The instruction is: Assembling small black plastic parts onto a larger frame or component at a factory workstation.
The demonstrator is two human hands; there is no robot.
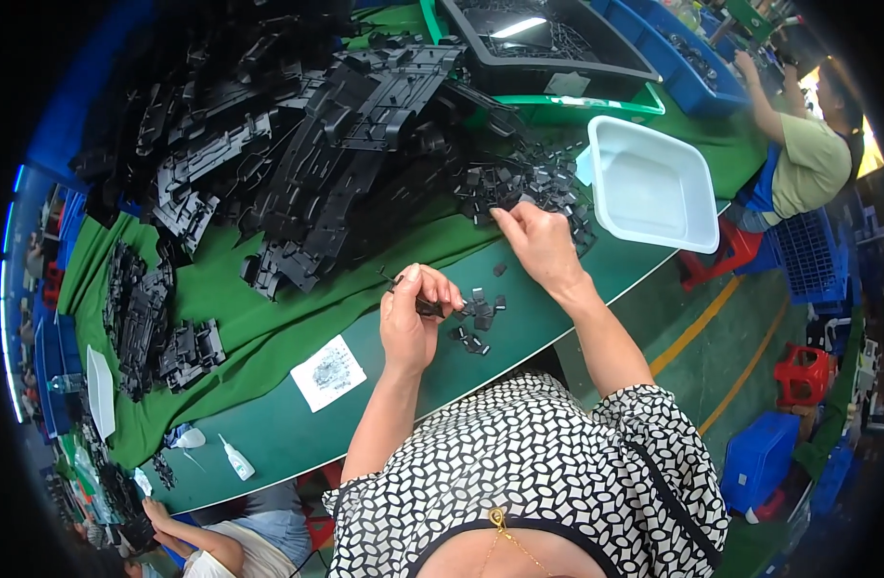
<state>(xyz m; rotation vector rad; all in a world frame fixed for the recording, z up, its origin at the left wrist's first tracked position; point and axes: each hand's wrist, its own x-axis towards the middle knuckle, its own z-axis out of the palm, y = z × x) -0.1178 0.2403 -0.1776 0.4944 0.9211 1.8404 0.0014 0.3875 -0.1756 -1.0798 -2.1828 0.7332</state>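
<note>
My left hand (413,318) is closed around a small black plastic piece (429,307) held just above the green table (298,433). A few more small black clips (479,310) lie loose on the table right beside that hand. My right hand (538,243) reaches further out, its fingertips touching the near edge of a heap of small black clips (524,188). I cannot tell whether its fingers have pinched one.
A large pile of long black plastic frames (298,144) covers the green cloth beyond. An empty white tray (651,183) sits to the right, a black bin (543,43) behind it. A paper slip (327,372) and small white bottles (238,460) lie left. Other people work at right and lower left.
</note>
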